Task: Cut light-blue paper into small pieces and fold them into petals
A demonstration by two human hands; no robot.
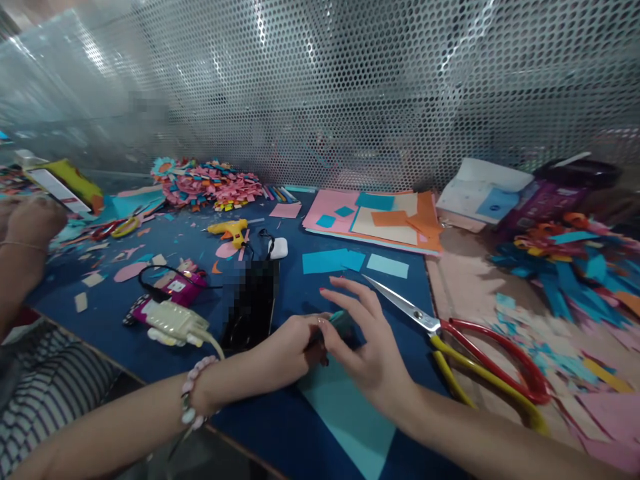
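My left hand (pixel 295 343), with a bead bracelet on the wrist, is closed in a pinch on a small teal paper piece (pixel 340 320) on the dark blue table (pixel 300 280). My right hand (pixel 365 333) meets it from the right, thumb and forefinger on the same piece, the other fingers spread. A larger light-teal paper sheet (pixel 350 417) lies under my wrists. Red and yellow handled scissors (pixel 465 340) lie just right of my right hand, their blades pointing to the far left.
Teal paper rectangles (pixel 350 261), a stack of pink, orange and cream sheets (pixel 380 220), a yellow glue gun (pixel 231 230), a dark phone (pixel 250 303), a white plug with cable (pixel 175 323). Folded paper pieces (pixel 210 183) pile at the back. Another person's hand (pixel 30 223) is at left. Perforated metal wall (pixel 350 87) behind.
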